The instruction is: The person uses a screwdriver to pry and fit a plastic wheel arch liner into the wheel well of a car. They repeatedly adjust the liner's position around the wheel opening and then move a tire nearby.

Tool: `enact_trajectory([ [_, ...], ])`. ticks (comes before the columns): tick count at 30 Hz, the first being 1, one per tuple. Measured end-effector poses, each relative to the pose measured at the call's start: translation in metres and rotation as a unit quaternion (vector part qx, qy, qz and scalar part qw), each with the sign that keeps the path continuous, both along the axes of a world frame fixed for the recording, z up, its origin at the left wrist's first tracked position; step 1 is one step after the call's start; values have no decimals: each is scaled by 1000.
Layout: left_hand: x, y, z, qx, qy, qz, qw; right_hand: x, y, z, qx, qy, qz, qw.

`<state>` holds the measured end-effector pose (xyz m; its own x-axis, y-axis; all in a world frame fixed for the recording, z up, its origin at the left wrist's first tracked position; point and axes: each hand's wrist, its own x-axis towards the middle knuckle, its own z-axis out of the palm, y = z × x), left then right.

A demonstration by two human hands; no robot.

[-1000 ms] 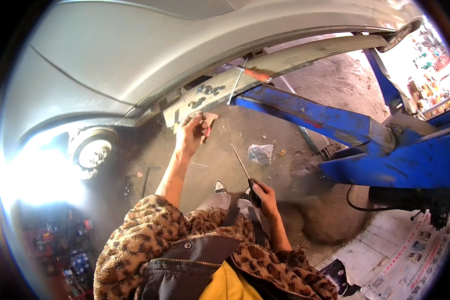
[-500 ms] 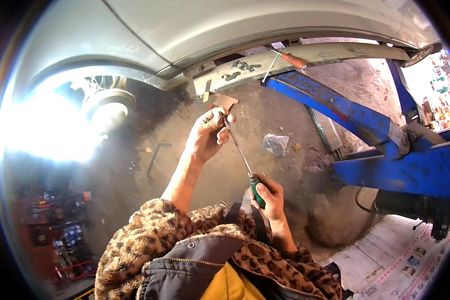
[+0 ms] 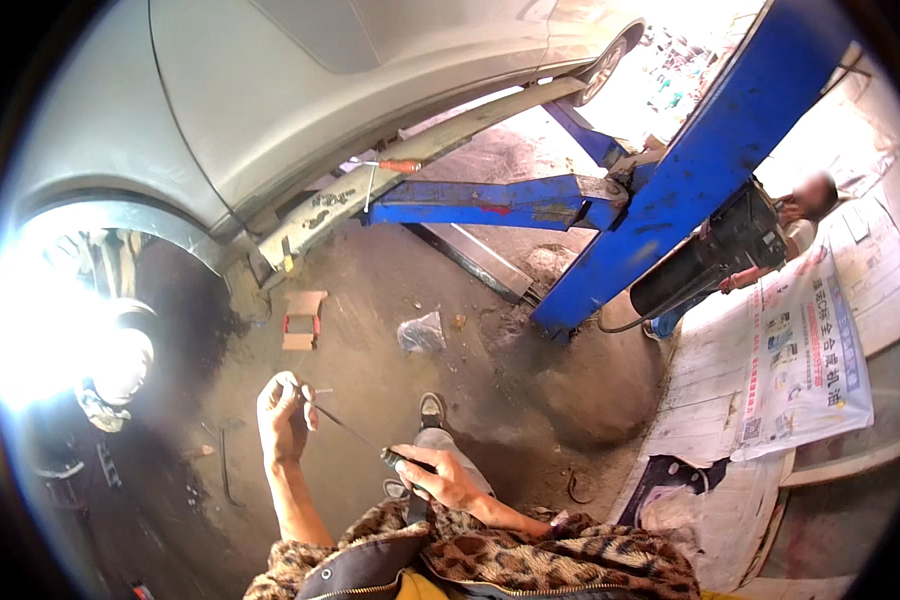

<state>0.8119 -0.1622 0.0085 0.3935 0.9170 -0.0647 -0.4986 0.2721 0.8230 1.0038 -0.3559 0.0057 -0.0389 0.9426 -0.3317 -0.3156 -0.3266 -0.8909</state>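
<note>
My right hand is wrapped round the dark green handle of a screwdriver. Its long thin shaft slants up and left to my left hand, whose fingers pinch at the tip end. Whether a small part sits there too is hidden by the fingers. Both hands are low over the floor, in front of my body. Beyond them an open cardboard box and a clear plastic bag lie on the floor.
A raised silver car fills the upper left. Its sill bears an orange-handled screwdriver. A blue lift arm joins a blue post. Another person is behind the post. Glaring light is at the left; a bent bar lies below.
My view has swung to the right, bringing the lift post and another person into sight. Both hands still hold the screwdriver, now farther from the car sill.
</note>
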Motion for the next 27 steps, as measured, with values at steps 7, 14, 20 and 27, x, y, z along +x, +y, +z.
enact_trajectory([
  [7, -18, -46, 12, -50, -94, 85, 991, -61, -28, 5, 0, 158, -16, 987],
  [14, -17, -76, 37, -65, -136, 136, 979, -93, -42, 4, -78, 312, -5, 947],
  [20, -33, -81, 59, -55, -93, 171, 979, -109, -36, 6, -47, 353, 73, 931],
  [27, 36, -74, 50, -8, -88, 118, 989, -82, -48, 2, -33, 357, -34, 933],
])
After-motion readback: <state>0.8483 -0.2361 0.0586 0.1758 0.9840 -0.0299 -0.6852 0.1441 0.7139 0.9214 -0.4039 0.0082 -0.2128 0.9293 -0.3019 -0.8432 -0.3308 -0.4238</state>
